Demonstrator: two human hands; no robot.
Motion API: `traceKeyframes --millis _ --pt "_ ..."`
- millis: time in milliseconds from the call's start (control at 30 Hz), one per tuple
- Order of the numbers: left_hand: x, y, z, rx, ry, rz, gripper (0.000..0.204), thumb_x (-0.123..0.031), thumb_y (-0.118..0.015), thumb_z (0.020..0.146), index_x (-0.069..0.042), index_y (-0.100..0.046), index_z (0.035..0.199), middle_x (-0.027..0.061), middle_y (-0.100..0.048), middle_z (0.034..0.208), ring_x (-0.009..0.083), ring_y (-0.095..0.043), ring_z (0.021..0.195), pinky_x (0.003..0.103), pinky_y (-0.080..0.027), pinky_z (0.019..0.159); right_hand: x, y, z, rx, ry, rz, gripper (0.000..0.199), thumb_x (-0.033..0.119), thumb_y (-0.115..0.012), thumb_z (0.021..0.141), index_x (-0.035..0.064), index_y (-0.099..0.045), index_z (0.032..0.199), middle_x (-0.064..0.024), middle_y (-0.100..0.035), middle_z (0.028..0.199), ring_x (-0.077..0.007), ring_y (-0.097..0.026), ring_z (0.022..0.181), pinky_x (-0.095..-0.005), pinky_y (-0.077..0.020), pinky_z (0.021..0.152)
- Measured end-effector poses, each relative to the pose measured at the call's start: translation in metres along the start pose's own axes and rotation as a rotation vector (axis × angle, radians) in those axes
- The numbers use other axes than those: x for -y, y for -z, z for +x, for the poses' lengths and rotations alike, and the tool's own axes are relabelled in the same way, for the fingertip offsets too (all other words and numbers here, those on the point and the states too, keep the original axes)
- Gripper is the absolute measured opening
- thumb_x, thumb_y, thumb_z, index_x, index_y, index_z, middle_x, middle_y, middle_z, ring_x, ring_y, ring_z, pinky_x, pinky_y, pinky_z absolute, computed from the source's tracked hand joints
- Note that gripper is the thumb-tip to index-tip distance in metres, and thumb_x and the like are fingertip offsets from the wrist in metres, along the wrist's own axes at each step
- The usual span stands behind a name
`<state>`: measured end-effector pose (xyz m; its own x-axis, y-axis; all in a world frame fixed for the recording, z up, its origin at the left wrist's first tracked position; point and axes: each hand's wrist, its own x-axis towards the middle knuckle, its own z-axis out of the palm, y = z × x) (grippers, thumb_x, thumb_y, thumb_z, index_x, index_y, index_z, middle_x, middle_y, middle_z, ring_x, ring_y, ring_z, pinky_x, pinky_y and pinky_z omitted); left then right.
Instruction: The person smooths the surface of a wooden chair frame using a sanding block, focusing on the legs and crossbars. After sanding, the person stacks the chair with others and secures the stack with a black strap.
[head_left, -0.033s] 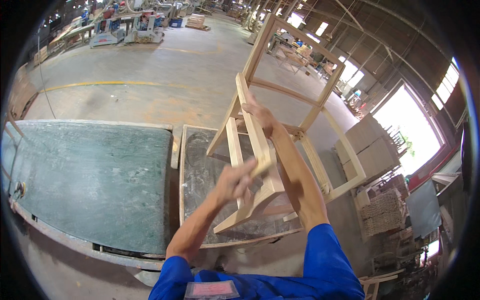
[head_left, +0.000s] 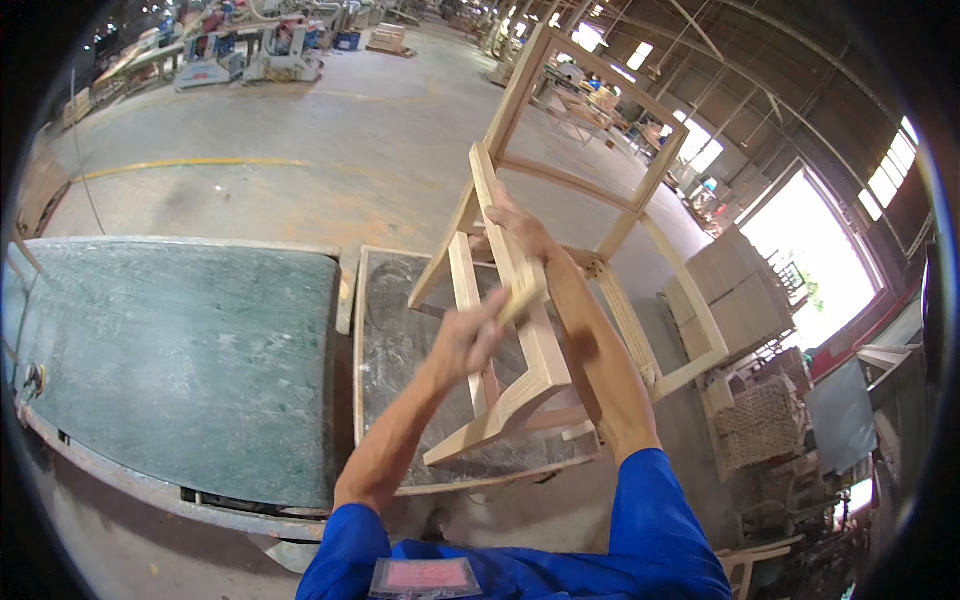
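A chair-like wooden frame point(head_left: 570, 186) is stood partly over the dark-topped low table point(head_left: 385, 345), in front of the person, and its open rectangular panel is pointed up and away, leaning toward the upper right of the view. The nearest rail point(head_left: 506, 250) is set with its long axis running away from the body: its far end is carried to the upper left, its near end to the lower right, where it is joined to an angled leg point(head_left: 480, 433) whose tip is turned back to the lower left. The rail is gripped partway along by the right hand point(head_left: 522, 232), thumb and fingers closed about it. A pale block point(head_left: 526, 292) is clasped in the curled fingers of the left hand point(head_left: 468, 340) and is held at the rail, nearer the body than the right hand — the left hand is blurred, so whether the block is pressed flat cannot be told. The two hands are kept apart, on opposite sides of the rail. To the left, a green-topped table point(head_left: 185, 370) is placed just beside the low table; stacked brown boards point(head_left: 735, 290) are seen to the right, beyond the frame.
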<state>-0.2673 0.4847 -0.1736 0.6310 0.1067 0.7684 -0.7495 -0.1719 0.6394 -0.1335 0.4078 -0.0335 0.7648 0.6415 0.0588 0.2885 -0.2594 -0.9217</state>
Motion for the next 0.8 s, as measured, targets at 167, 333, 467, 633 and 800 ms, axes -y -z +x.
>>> traceKeyframes --millis 167,333,467,633,800 --pt "0.000 -0.022 -0.041 0.137 -0.338 -0.110 0.050 -0.012 -0.053 0.093 -0.008 -0.048 0.142 0.0094 -0.056 0.066 0.0162 -0.057 0.054 0.031 -0.051 0.053 -0.027 0.009 -0.019 -0.043 -0.161 0.043 0.078 0.033 -0.049 0.096 0.0057 -0.006 0.156 -0.0119 -0.027 0.153 -0.0224 -0.040 0.130 -0.0339 -0.0338 0.108" --pt "0.038 0.000 0.018 0.042 0.087 -0.101 0.047 -0.023 -0.061 0.091 -0.010 -0.055 0.136 0.0058 -0.064 0.077 0.0165 -0.062 0.062 0.029 -0.052 0.056 -0.025 0.010 0.001 -0.019 -0.136 -0.002 0.079 0.037 -0.048 0.098 0.0053 -0.004 0.156 -0.0109 -0.014 0.162 -0.0249 -0.025 0.144 -0.0362 -0.0316 0.112" --pt "0.022 -0.021 -0.021 0.249 0.047 -0.398 0.049 -0.024 -0.065 0.088 -0.010 -0.056 0.134 0.0083 -0.068 0.090 0.0168 -0.066 0.073 0.029 -0.056 0.064 -0.037 0.024 -0.009 -0.030 -0.027 -0.190 0.081 0.037 -0.048 0.097 -0.0005 -0.005 0.155 -0.0128 -0.006 0.163 -0.0233 -0.003 0.150 -0.0348 -0.0177 0.118" --pt "0.051 0.011 0.035 0.099 0.139 -0.120 0.051 -0.018 -0.064 0.088 -0.011 -0.054 0.138 0.0101 -0.069 0.092 0.0132 -0.066 0.076 0.029 -0.054 0.062 -0.016 0.004 0.006 0.043 -0.051 -0.072 0.079 0.032 -0.044 0.098 -0.0009 0.001 0.154 -0.0194 0.002 0.162 -0.0247 0.004 0.150 -0.0348 -0.0029 0.120" --pt "0.027 -0.016 -0.017 0.210 0.601 -0.628 0.042 -0.026 -0.061 0.093 -0.007 -0.058 0.131 0.0077 -0.062 0.071 0.0124 -0.059 0.061 0.028 -0.050 0.055 -0.025 0.006 0.003 0.054 0.010 -0.152 0.078 0.031 -0.044 0.098 -0.0001 0.000 0.154 -0.0181 -0.004 0.162 -0.0256 0.001 0.150 -0.0355 -0.0053 0.120"
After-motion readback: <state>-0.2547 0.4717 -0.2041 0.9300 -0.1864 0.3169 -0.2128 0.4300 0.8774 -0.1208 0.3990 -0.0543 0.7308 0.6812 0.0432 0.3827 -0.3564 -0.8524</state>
